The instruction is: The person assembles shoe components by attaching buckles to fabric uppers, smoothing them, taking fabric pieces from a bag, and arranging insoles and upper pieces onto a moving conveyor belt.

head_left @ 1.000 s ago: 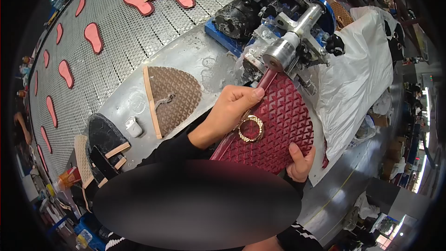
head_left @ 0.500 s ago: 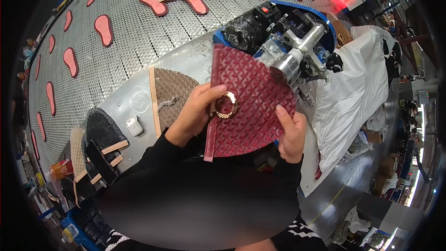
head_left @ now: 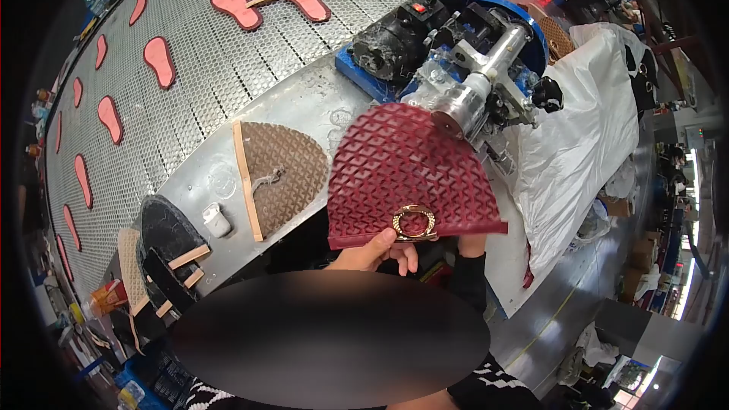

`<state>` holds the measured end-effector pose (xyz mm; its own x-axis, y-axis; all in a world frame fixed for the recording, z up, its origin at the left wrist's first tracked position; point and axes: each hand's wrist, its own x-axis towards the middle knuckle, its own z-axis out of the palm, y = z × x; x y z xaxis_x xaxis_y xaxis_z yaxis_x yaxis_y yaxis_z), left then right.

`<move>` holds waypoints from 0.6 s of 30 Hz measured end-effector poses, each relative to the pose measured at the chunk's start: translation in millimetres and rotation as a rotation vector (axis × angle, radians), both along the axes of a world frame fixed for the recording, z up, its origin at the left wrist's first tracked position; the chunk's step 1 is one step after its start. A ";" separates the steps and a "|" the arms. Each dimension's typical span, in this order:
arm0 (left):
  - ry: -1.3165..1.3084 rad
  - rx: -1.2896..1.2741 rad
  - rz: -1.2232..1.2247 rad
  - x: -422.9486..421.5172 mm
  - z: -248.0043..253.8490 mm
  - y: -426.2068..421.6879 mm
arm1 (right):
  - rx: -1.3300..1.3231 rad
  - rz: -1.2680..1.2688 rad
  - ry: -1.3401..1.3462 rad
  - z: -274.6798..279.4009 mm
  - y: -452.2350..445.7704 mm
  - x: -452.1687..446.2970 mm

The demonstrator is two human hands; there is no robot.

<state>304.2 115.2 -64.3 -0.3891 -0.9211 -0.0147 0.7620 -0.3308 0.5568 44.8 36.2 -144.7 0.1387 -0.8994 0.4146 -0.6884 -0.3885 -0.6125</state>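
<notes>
A dark red, woven-pattern slipper upper, half-round with a gold ring buckle near its straight edge, is held up in front of me. My left hand grips that straight edge from below, its thumb beside the buckle. Behind the upper's lower right corner is my right hand; only the part near the wrist shows and its fingers are hidden. The curved top edge lies at the metal roller of a gluing machine; whether they touch I cannot tell.
A brown upper, a white earbud case and stacked black uppers lie on the metal table at left. Pink insoles are spread over a mesh conveyor. White sheeting drapes at right.
The red upper has turned so its straight edge, formerly at left, now faces down towards me. My left hand moved below it, and my right hand went from its right edge to behind it.
</notes>
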 end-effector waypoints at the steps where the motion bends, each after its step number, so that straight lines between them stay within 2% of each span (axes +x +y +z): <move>1: -0.020 -0.033 -0.001 -2.7 0.2 -2.5 | -0.030 -0.037 -0.078 -0.3 0.5 7.0; 3: -0.047 -0.043 -0.003 -6.4 3.7 -7.6 | 0.213 -0.054 -0.291 7.2 -1.9 14.2; 5: -0.039 -0.042 -0.024 -6.5 9.9 -9.3 | 0.651 -0.006 -0.548 18.7 -3.7 10.1; 6: -0.016 -0.036 -0.041 -5.7 14.1 -9.2 | 0.637 -0.022 -0.641 28.0 -4.5 19.0; 8: 0.046 0.010 -0.001 -8.4 23.7 -5.7 | 0.687 -0.051 -0.616 26.0 -8.3 18.7; 11: 0.280 0.070 0.087 -1.6 37.8 -6.6 | 0.676 -0.060 -0.589 22.5 -7.7 18.1; 15: 0.348 0.131 0.198 10.4 38.4 -8.2 | 0.651 -0.056 -0.593 20.1 -6.9 17.6; 16: 0.340 0.156 0.301 14.4 42.2 -10.8 | 0.643 -0.053 -0.588 20.4 -7.0 17.1; 18: 0.193 0.122 0.453 32.7 49.1 -18.3 | 0.629 -0.057 -0.574 21.5 -6.7 17.0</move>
